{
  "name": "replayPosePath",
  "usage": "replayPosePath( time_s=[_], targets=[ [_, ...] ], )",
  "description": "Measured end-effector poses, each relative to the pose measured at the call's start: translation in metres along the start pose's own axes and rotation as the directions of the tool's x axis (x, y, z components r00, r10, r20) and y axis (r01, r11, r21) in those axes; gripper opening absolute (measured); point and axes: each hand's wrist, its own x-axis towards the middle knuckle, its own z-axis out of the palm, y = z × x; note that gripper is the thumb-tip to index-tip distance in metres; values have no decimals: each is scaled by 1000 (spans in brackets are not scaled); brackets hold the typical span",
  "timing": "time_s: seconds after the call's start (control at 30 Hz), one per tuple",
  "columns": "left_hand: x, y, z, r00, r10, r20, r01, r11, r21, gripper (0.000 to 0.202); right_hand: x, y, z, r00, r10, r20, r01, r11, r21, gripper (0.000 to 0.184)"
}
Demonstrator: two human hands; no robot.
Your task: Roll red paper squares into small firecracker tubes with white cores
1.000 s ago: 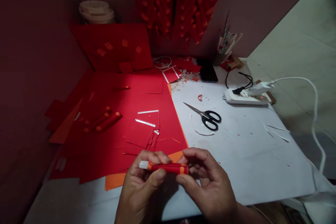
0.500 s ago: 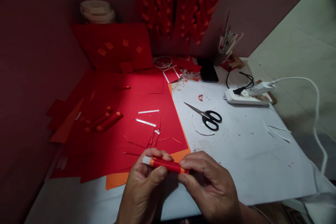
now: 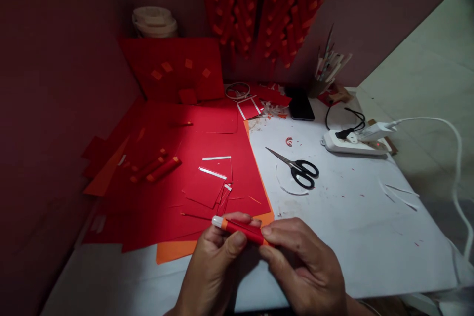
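Note:
A rolled red paper tube with orange bands at its ends, wrapped round a white rod whose tip sticks out on the left, lies across both my hands near the table's front edge. My left hand pinches its left half between thumb and fingers. My right hand pinches its right end, fingers curled over it. Both hands hover just above the white table cover, beside the edge of a large red paper sheet with an orange sheet under it.
Black-handled scissors lie mid-table. Finished red tubes rest on the left of the red sheet. A phone, a power strip with a white cable, a cup of sticks and a hanging red decoration stand at the back.
The tube has tilted, its left end now higher, while both hands keep hold of it. The view has shifted slightly, so everything sits a little further right.

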Motion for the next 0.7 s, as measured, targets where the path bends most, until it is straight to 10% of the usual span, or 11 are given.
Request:
replayPosePath(
  time_s=[0.43,0.57,0.7],
  targets=[
    [-6,5,4,990,96,99,-97,995,2,12,8,-14,3,998,-50,-28,47,995,-90,33],
    [-6,15,4,995,94,38,-93,995,-35,14,8,-17,3,1000,-2,-12,1,999,-49,59],
    [-5,22,3,998,66,-21,-68,993,-97,12,10,-20,-1,1000,0,23,1,998,-64,43]
  ],
)
